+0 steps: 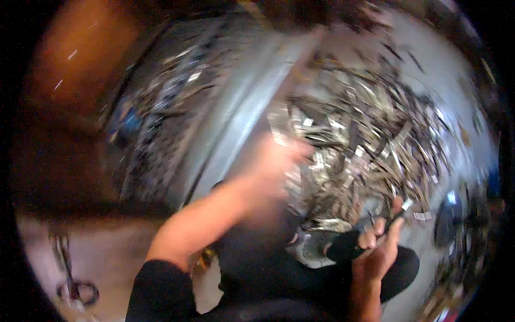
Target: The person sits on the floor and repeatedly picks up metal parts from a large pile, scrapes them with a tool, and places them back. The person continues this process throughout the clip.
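Observation:
My left hand, smeared by motion, reaches over the left side of a large heap of thin, strip-like pieces. These are grey, brown and dark, many with pale or white ends. A pale blurred patch lies just beyond its fingers, and I cannot make out whether they hold anything. Lower right, beside the near edge of the heap, my right hand is closed around a thin dark strip. That strip tilts up and to the right, ending near a small white piece.
Left of the heap runs a smooth grey metal ledge. Beyond it lies a dark area with more scattered strips and blue bits. More strips lie at the lower right. My dark-clothed legs are below the heap.

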